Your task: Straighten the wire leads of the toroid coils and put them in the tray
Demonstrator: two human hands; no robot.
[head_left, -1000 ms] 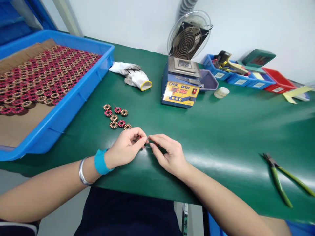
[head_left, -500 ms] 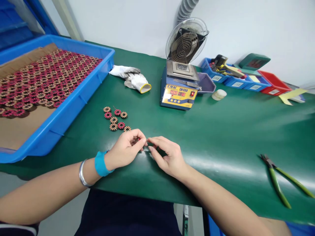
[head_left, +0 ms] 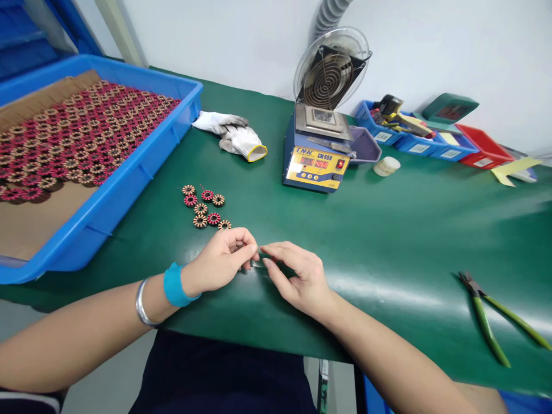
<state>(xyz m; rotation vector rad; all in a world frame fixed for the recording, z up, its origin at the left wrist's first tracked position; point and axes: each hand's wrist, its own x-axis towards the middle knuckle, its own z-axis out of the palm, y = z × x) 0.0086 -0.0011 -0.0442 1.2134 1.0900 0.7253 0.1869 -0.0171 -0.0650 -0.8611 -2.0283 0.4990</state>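
My left hand (head_left: pixel 224 259), with a teal band and a silver bangle at the wrist, is closed in a pinch over the green table. What it holds is hidden by the fingers. Facing it, my right hand (head_left: pixel 299 276) has its thumb and forefinger a little apart, the fingertips close to the left ones; nothing can be made out between them. Several small wound coils, red ones (head_left: pixel 213 218) and tan ones (head_left: pixel 200 209), lie just beyond my left hand.
A blue tray (head_left: pixel 97 233) full of coils stands at the left. White gloves (head_left: pixel 244 141), a solder pot (head_left: pixel 317 167), a round white container (head_left: pixel 387 167) and small bins (head_left: pixel 480 150) sit further back. Green-handled pliers (head_left: pixel 485 316) lie at the right on the table (head_left: pixel 388 241).
The red bit that showed between my left fingers is now hidden. My right thumb and fingertips have shifted slightly right. The view has moved a little.
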